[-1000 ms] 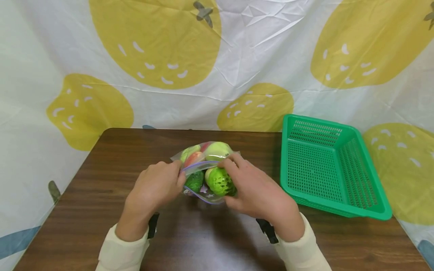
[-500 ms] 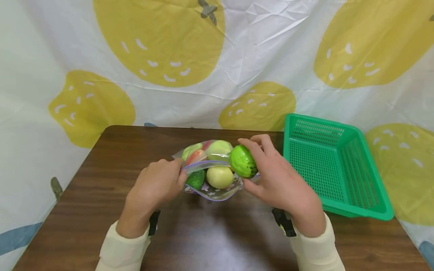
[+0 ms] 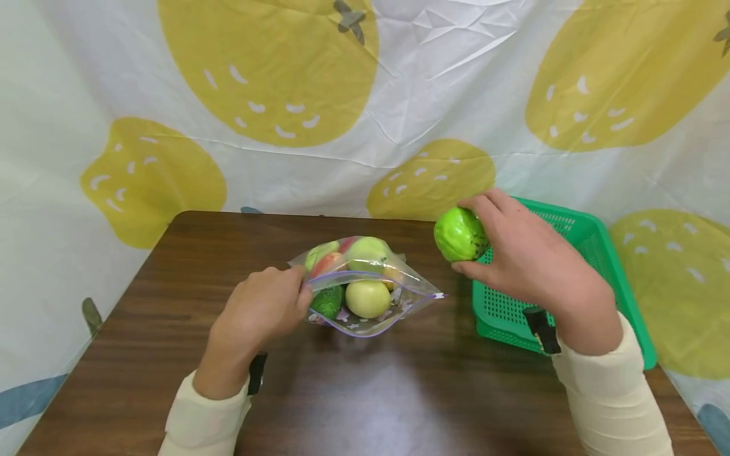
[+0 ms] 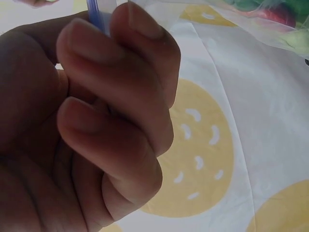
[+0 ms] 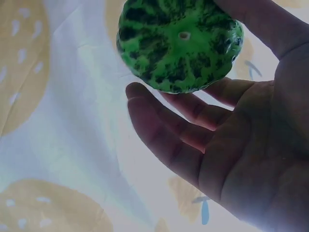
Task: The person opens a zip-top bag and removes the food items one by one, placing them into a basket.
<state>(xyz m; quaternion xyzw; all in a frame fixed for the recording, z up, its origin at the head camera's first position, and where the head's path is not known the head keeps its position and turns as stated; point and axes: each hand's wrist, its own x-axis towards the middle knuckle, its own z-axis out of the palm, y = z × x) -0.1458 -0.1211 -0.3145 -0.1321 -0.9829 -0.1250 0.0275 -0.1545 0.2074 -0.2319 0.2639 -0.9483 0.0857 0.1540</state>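
Observation:
My left hand pinches the left end of a clear zip bag by its purple-edged mouth. The left wrist view shows the curled fingers with a strip of the zip above them. Inside the gaping bag lie a pale yellow-green round fruit, a dark green one and several others. My right hand holds a bumpy, bright green fruit up at the basket's left side. Its dark-blotched underside with a small pale spot shows in the right wrist view, thumb and fingers around it.
The green perforated basket stands at the right of the brown wooden table, partly hidden behind my right hand and forearm. A white cloth with yellow fruit prints hangs behind the table. A white slider sits at the zip's right end.
My right hand has drawn the bright green fruit out of the bag and carried it right and up to the basket's left side. The left hand has kept its hold on the bag.

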